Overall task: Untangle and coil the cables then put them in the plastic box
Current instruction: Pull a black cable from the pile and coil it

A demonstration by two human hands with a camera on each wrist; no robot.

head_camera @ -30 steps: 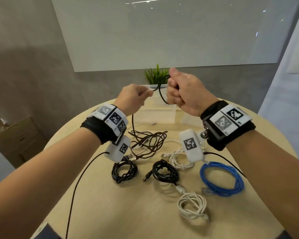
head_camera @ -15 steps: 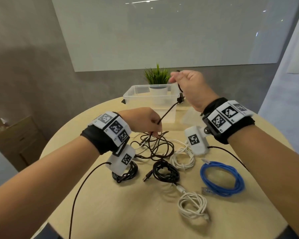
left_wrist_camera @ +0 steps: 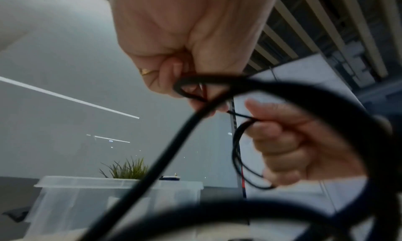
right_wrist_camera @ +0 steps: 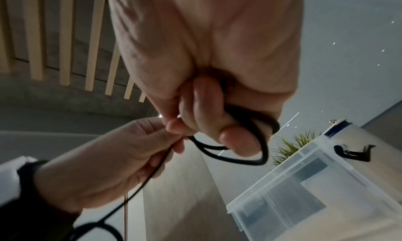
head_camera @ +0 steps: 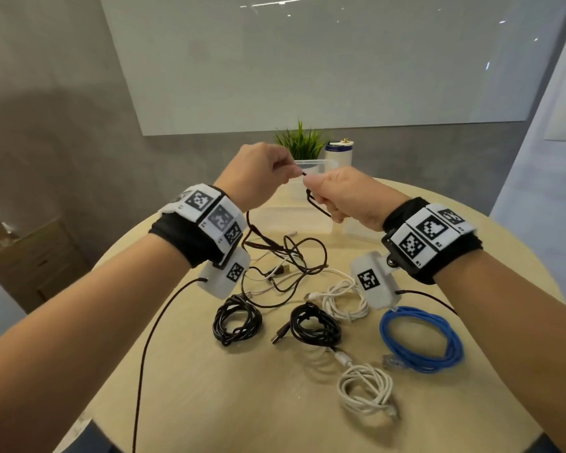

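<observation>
Cable (head_camera: 317,209), thin and dark, is raised above the round tabletop (head_camera: 209,387) near the middle of the head view, where the right hand (head_camera: 343,197) clenches a few small loops of it and the left hand (head_camera: 258,171) pinches the strand just beside them. From the left grip it drops down and toward the lower left into a loose dark tangle (head_camera: 294,259) in front of the clear plastic box (head_camera: 307,220). Both palms hide the pinched stretches, and the cable's plug cannot be made out.
</observation>
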